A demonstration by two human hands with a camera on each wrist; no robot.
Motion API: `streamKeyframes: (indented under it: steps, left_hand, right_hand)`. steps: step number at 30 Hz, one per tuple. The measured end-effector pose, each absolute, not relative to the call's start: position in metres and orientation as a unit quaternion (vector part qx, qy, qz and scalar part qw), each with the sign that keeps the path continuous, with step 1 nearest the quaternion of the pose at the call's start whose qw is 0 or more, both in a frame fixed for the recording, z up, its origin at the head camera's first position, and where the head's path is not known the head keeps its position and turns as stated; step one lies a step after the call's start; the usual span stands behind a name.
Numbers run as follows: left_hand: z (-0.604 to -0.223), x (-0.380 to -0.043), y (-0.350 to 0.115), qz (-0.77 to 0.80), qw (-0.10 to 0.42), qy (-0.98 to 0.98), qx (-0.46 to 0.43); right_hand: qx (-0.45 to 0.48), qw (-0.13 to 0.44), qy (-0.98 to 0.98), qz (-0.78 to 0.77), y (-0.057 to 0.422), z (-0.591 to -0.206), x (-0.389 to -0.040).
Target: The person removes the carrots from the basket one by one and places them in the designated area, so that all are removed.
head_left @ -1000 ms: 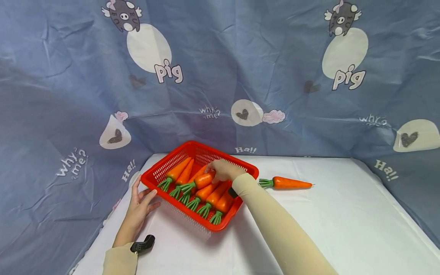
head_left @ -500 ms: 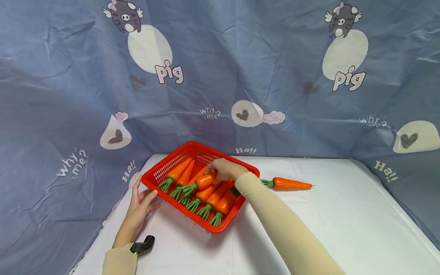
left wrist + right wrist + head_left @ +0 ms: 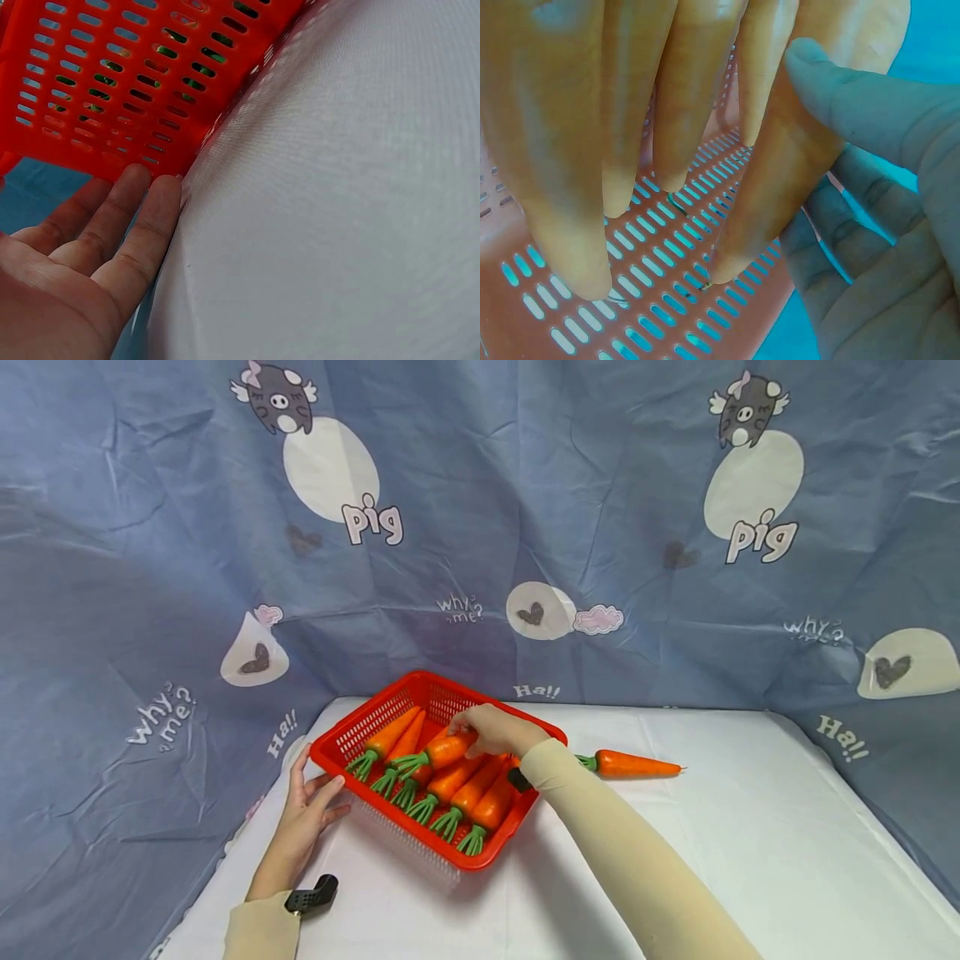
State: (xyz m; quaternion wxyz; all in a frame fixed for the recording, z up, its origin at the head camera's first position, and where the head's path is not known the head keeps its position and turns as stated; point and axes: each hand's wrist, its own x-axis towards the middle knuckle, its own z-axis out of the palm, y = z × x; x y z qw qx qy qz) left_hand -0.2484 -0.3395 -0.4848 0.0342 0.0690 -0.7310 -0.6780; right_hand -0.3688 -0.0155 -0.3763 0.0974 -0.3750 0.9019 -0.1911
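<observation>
A red plastic basket (image 3: 495, 858) with slotted walls holds several orange carrots (image 3: 491, 806) with green stem tufts, lying side by side. My right hand (image 3: 491, 729) reaches into it and pinches one carrot (image 3: 444, 751) between thumb and fingers; this carrot lies above its neighbours, stem towards me. In the right wrist view, the thumb presses on the held carrot (image 3: 780, 172), whose tip points down to the basket floor (image 3: 652, 277). My left hand (image 3: 300, 814) touches the basket's left corner, and its fairly straight fingers (image 3: 154, 217) rest against the slotted wall (image 3: 112, 82).
One loose carrot (image 3: 633, 764) lies right of the basket on the white tabletop (image 3: 750, 843), its stem partly behind the right sleeve. Blue printed cloth (image 3: 450, 527) hangs behind and at the sides. A black wrist device (image 3: 311, 895) sits on the left forearm.
My right hand has shifted the pinched carrot slightly, uncovering more of the stem tuft beside it. The left hand stays at the basket corner. The head view has tilted a little.
</observation>
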Motion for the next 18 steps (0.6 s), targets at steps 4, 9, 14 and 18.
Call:
streamKeyframes:
  steps: [4, 9, 14, 18]
  left_hand:
    - [-0.485, -0.248, -0.340, -0.679, 0.034, -0.730, 0.070]
    - [-0.485, -0.248, -0.340, -0.680, 0.034, -0.730, 0.069]
    - [-0.485, -0.248, -0.340, -0.677, 0.035, -0.732, 0.068]
    - [-0.485, -0.248, -0.340, -0.677, 0.035, -0.732, 0.068]
  right_hand:
    - [-0.379, 0.088, 0.901, -0.192, -0.015, -0.375, -0.368]
    - [-0.385, 0.087, 0.900, -0.187, -0.019, -0.372, -0.366]
    - [-0.404, 0.079, 0.893, -0.179, -0.023, -0.366, -0.365]
    - [-0.404, 0.078, 0.895, -0.174, -0.023, -0.363, -0.364]
